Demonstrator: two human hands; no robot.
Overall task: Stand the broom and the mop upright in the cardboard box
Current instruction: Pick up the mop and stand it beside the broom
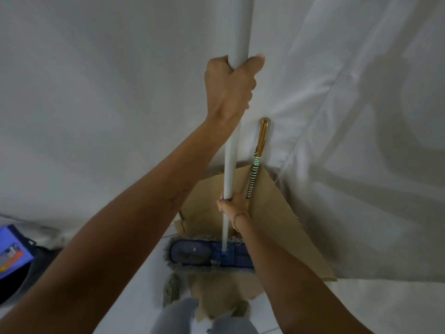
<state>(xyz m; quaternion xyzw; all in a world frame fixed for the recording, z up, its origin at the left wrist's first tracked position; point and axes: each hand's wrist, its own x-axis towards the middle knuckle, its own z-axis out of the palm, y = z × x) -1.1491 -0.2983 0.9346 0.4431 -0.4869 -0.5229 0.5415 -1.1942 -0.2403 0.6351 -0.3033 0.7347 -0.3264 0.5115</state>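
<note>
I hold the mop upright by its long white handle [231, 150]. My left hand [231, 85] grips the handle high up, and my right hand [232, 203] grips it low down. The flat blue mop head [192, 253] with a grey fringe hangs at the near edge of the brown cardboard box [272, 213], just above the floor. The broom stands in the box, its striped black-and-white handle with a gold top [256, 162] leaning against the white cloth behind. The broom's head is hidden inside the box.
A white cloth backdrop [96, 92] hangs behind and to the right of the box. A blue bag [12, 251] and a dark object lie on the white tiled floor [134, 290] at left. My foot and leg [173, 290] are just below the mop head.
</note>
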